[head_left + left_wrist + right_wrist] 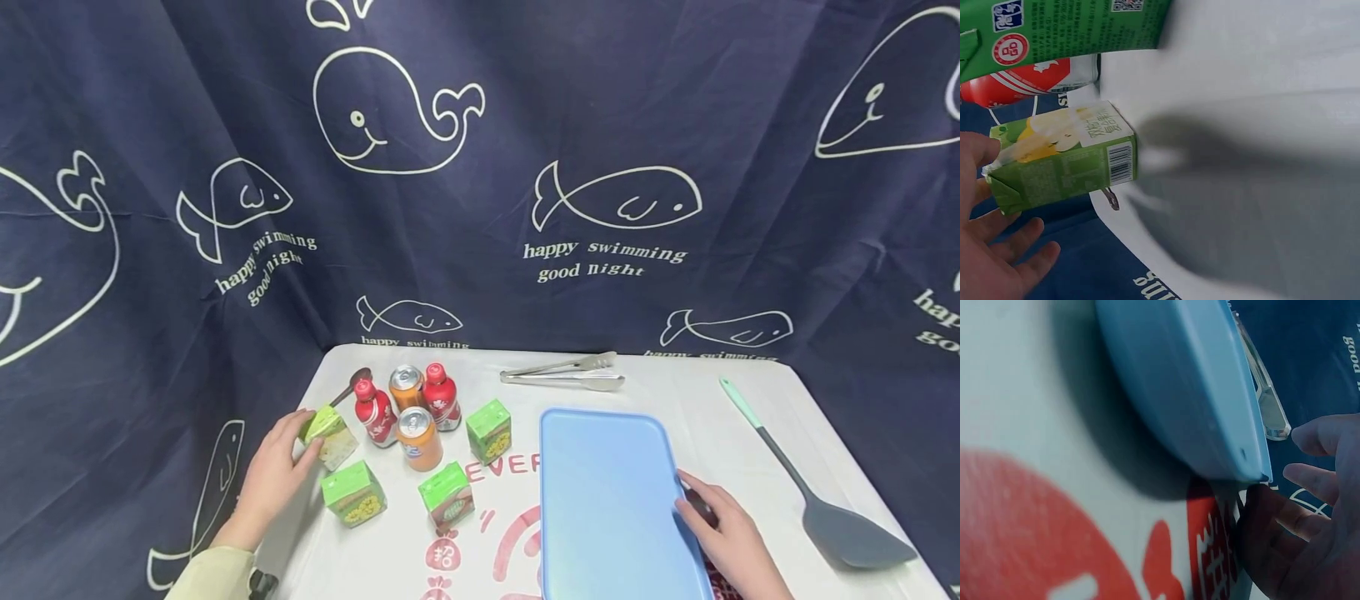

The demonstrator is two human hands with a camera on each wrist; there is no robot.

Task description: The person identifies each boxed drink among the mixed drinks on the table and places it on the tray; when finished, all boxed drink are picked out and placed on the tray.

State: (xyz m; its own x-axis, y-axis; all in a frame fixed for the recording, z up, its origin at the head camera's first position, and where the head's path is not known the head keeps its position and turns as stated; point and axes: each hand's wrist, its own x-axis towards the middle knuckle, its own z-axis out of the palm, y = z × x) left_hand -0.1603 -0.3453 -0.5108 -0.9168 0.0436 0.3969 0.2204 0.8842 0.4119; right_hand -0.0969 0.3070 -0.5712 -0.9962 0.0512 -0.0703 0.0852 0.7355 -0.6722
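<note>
My left hand (281,467) grips a yellow-green juice box (335,446) near its top, thumb on the near side. In the left wrist view, the thumb and a finger lie about one end of this carton (1066,156), while the other fingers spread loosely. At the right rim of a light blue plastic tray (607,508), my right hand (727,529) rests with relaxed fingers. The right wrist view has those fingers (1266,503) close to the corner of the tray's sloping wall (1179,394).
Nearby stand green drink cartons (356,493), red-capped bottles (376,414) and orange cans (419,439). A dark ladle (352,383) lies behind the gripped box. Metal tongs (562,375) lie at the back; a grey spatula (847,529) lies right. A whale-print curtain (480,208) surrounds the table.
</note>
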